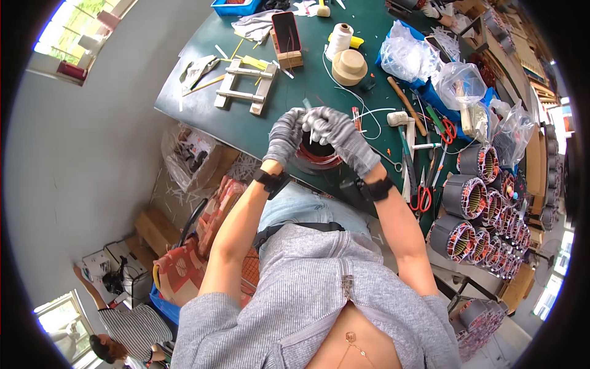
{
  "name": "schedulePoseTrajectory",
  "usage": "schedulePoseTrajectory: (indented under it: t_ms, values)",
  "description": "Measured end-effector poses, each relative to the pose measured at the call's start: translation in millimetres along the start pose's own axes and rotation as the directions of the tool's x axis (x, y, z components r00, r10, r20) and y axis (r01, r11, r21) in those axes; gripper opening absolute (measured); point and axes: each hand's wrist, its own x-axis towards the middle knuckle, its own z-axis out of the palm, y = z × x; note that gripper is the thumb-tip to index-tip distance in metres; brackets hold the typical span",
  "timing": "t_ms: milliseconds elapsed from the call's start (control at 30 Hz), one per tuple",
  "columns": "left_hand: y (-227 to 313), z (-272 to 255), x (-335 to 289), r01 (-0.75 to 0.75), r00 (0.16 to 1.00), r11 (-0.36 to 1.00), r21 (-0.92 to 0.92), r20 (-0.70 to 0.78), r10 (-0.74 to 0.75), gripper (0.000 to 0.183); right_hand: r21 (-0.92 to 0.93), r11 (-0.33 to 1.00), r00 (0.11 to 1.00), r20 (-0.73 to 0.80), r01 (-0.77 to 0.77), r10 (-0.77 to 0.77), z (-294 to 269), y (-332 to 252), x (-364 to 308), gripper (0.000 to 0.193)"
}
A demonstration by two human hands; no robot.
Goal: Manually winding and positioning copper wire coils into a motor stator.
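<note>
My left hand (284, 136) and my right hand (344, 136), both in grey knitted gloves, meet at the near edge of the green table. Their fingers are closed in a pinch around a small pale strip (307, 103), whose end sticks up between them. Exactly how each fingertip grips it is hidden. Just beneath the hands sits a round motor stator (318, 161) with a dark middle and red wires around it, partly covered by the right hand.
Ahead-left lies a wooden frame with metal bars (246, 89), near a phone (286, 32) on a wooden stand. A white thread spool (340, 40) and beige round block (350, 66) stand beyond the hands. To the right are red-handled scissors (421, 198), a mallet (399, 118) and several stators (465, 195).
</note>
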Motion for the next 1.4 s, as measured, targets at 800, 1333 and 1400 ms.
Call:
schedulePoseTrajectory:
  t_ms: [800,1333,1400]
  values:
    - [131.1,-89.6,27.1,-0.255,0.965,0.966,0.03,0.066,0.253,0.014,0.013,0.938,0.876,-0.363,0.347,-0.318,-9.3,-114.5,-2.4,0.017]
    - [168.6,-92.8,40.7,-0.515,0.851,0.846,0.135,-0.039,0.524,0.014,-0.58,0.701,0.712,-0.272,0.416,-0.648,-3.5,-139.0,-8.0,0.016]
    - [168.2,-91.7,40.9,-0.522,0.846,0.842,0.137,-0.039,0.531,0.015,-0.49,0.765,0.724,-0.329,0.418,-0.606,-4.3,-138.3,-8.9,0.016]
